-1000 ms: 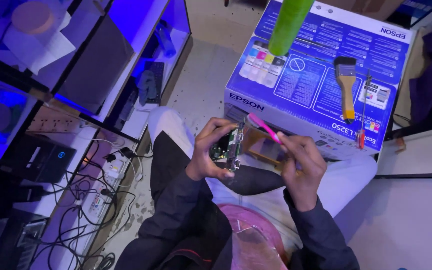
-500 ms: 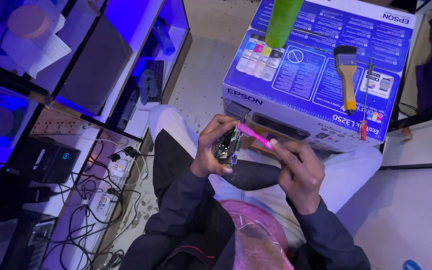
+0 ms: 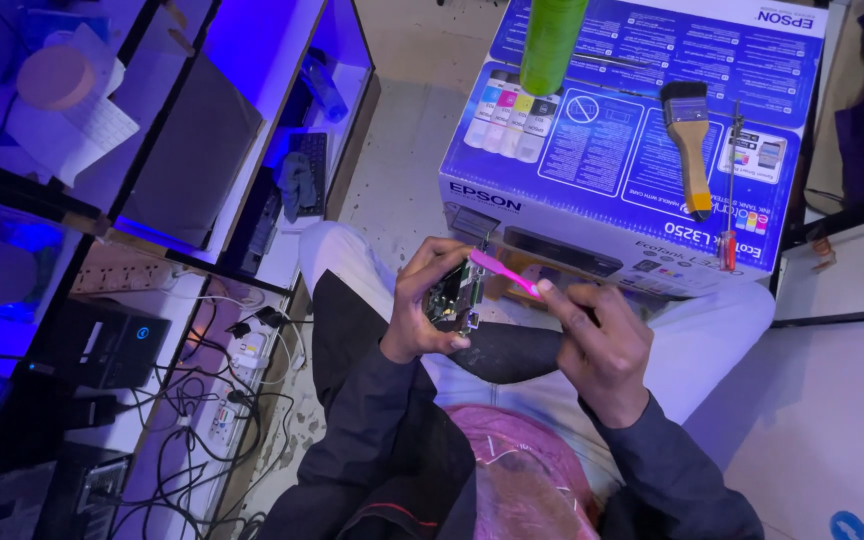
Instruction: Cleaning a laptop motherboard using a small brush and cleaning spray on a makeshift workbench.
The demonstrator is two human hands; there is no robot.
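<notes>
Left hand (image 3: 422, 310): grip closed around small green circuit board (image 3: 455, 295), held above lap. Right hand (image 3: 602, 345): grip pinching pink tool (image 3: 504, 272), tip touching board's upper edge. Beyond: blue printer box (image 3: 632, 140) carrying paintbrush (image 3: 690, 140), red-handled screwdriver (image 3: 730, 190), green cylinder (image 3: 552, 45).

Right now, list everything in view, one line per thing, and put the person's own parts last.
circuit board: one, green, held upright over the lap in the left hand
toothbrush: one, pink, head against the circuit board, held in the right hand
printer box: one, blue and white, on the floor ahead of the knees
paintbrush: one, wooden handle, lying on the printer box
screwdriver: one, red handle, lying on the printer box beside the paintbrush
green cylinder: one, standing on the printer box
cables: several, black and white, tangled on the floor at left
left hand: one, gripping the circuit board
right hand: one, fingers pinching the toothbrush
</notes>
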